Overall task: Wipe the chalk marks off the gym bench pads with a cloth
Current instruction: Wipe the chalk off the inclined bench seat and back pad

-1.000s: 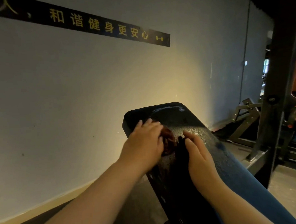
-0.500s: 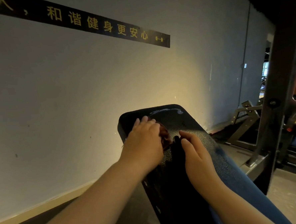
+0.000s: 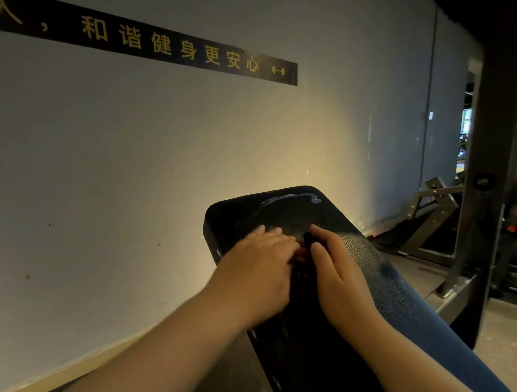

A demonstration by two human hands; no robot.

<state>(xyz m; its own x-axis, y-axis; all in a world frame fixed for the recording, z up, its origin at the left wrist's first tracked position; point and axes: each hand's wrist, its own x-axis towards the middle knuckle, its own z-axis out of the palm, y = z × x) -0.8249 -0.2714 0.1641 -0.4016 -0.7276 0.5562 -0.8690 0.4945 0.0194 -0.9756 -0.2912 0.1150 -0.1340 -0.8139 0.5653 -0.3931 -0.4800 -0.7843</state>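
The bench pad (image 3: 282,208) is black and textured. It runs from 5 o'clock in the view to a rounded far end just below centre. Chalk marks (image 3: 290,198) form a pale smear on that far end, at 12 o'clock from both hands and apart from them. The left hand (image 3: 256,276) lies flat on the pad with fingers extended and slightly blurred, pressing on the cloth (image 3: 299,270). Only a reddish strip of the cloth shows, at the 3 o'clock edge of this hand. The right hand (image 3: 339,277) rests along the pad just beside it, at 3 o'clock from the left hand, fingers nearly straight. A dark fold sits between its thumb and forefinger; whether it is pinched cannot be determined. A black banner (image 3: 163,47) with yellow characters crosses the wall (image 3: 128,173) at 11 o'clock. A dark steel upright (image 3: 489,181) stands at 3 o'clock.
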